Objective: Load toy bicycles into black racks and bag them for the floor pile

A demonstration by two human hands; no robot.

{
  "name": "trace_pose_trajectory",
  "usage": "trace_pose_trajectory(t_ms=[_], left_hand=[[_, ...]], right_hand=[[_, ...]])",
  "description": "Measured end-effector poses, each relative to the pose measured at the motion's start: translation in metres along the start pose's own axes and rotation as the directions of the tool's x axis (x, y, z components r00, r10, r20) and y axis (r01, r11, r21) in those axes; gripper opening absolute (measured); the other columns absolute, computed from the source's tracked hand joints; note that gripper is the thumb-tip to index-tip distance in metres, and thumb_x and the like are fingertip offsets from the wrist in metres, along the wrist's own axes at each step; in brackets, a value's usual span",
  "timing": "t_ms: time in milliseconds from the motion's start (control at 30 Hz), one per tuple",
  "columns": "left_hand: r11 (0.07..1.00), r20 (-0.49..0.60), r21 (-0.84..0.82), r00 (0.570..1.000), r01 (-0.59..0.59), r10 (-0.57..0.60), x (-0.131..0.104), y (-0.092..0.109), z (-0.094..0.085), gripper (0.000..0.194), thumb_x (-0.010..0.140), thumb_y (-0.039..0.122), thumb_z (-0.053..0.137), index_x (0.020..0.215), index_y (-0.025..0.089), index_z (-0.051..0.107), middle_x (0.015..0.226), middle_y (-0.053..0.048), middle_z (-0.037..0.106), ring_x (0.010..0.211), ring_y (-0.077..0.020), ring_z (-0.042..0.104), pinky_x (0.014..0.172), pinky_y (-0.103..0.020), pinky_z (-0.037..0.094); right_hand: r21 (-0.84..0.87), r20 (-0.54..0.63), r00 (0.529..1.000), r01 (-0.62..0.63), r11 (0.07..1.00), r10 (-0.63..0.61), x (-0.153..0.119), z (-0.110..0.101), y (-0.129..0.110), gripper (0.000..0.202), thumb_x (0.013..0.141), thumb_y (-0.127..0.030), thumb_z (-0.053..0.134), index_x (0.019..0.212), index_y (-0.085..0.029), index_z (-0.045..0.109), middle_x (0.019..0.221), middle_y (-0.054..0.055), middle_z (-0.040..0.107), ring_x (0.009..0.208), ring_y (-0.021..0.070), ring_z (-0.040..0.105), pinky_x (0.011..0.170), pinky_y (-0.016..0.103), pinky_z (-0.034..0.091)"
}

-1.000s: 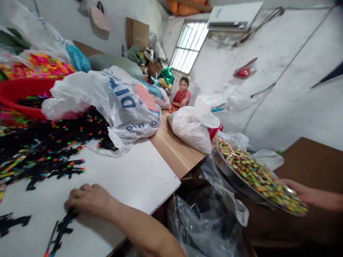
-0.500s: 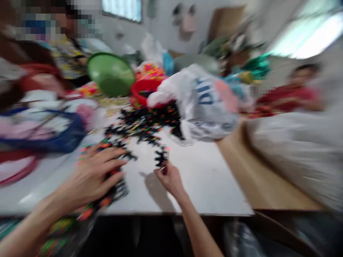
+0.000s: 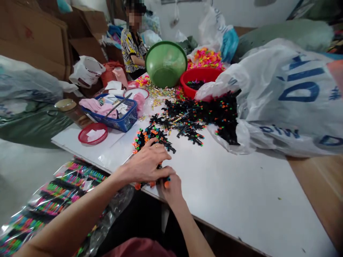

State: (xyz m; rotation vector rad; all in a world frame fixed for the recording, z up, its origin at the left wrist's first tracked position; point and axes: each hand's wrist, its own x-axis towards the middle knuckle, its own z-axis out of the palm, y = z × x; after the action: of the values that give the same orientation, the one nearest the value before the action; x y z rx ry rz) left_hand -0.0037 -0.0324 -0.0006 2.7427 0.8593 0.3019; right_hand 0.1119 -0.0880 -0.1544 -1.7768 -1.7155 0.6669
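Note:
Small black toy guns with orange and blue tips (image 3: 154,132) lie bunched near the table's front edge. My left hand (image 3: 150,160) rests over this bunch, palm down, fingers stretched and thumb apart. Its thumb reaches across to my right hand (image 3: 173,187), whose fingers are curled and partly hidden. A toy gun's orange tip (image 3: 167,184) pokes out beside the right hand; the rest of that toy is covered. Farther back, a larger heap of black toy guns (image 3: 193,110) spreads from the mouth of a white plastic bag (image 3: 257,96).
A blue basket (image 3: 125,119) with cloths and a small red basket (image 3: 91,141) stand left. Behind the heap are a green basin (image 3: 166,64) and red basin (image 3: 184,85). Packed toys (image 3: 59,192) sit below the table edge. A person (image 3: 131,46) is at the far side.
The view has swung left and sharpened. My right hand has come from the open tabletop, where it held a black toy, to meet my left hand at the bunch.

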Motion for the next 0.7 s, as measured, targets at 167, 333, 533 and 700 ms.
trace_pose_trajectory(t_ms=[167, 333, 533, 700], left_hand=[[0.998, -0.03, 0.025, 0.997, 0.065, -0.064, 0.004, -0.003, 0.001, 0.019, 0.088, 0.025, 0.046, 0.091, 0.019, 0.064, 0.087, -0.002, 0.063, 0.093, -0.0174, 0.055, 0.11, -0.045, 0.016], [0.996, -0.018, -0.025, 0.997, 0.081, -0.081, -0.004, -0.005, -0.001, 0.019, 0.087, 0.021, 0.045, 0.077, 0.02, 0.061, 0.08, 0.0, 0.06, 0.088, -0.0159, 0.053, 0.111, -0.046, 0.015], [0.994, -0.049, -0.047, 0.993, 0.101, -0.103, -0.006, -0.002, 0.002, 0.015, 0.086, 0.022, 0.048, 0.077, 0.022, 0.06, 0.079, 0.0, 0.06, 0.088, -0.0162, 0.053, 0.112, -0.046, 0.017], [0.987, -0.021, -0.042, 0.988, 0.152, -0.153, -0.003, -0.001, 0.001, 0.02, 0.087, 0.017, 0.041, 0.074, 0.021, 0.055, 0.076, 0.0, 0.058, 0.087, -0.0157, 0.052, 0.113, -0.048, 0.013]], right_hand=[[-0.291, 0.102, 0.994, 0.064, 0.955, -0.036, 0.011, 0.001, -0.013, 0.023, 0.082, -0.013, 0.043, 0.102, -0.014, 0.055, 0.091, 0.01, 0.063, 0.077, 0.0198, 0.06, 0.063, 0.027, 0.042], [-0.207, 0.306, 0.922, 0.306, 0.929, -0.236, 0.058, -0.058, 0.025, 0.012, 0.084, -0.022, 0.051, 0.086, -0.021, 0.063, 0.073, -0.002, 0.064, 0.065, 0.0114, 0.059, 0.057, 0.018, 0.04], [-0.466, -0.024, 0.984, 0.144, 0.873, -0.175, 0.205, -0.091, 0.024, 0.032, 0.087, -0.009, 0.036, 0.112, -0.014, 0.056, 0.112, 0.015, 0.056, 0.091, 0.0197, 0.057, 0.07, 0.027, 0.043], [-0.53, 0.005, 0.966, 0.223, 0.818, -0.26, 0.25, -0.073, 0.003, 0.026, 0.085, -0.005, 0.039, 0.089, -0.014, 0.063, 0.105, 0.014, 0.057, 0.099, 0.0224, 0.051, 0.076, 0.03, 0.042]])
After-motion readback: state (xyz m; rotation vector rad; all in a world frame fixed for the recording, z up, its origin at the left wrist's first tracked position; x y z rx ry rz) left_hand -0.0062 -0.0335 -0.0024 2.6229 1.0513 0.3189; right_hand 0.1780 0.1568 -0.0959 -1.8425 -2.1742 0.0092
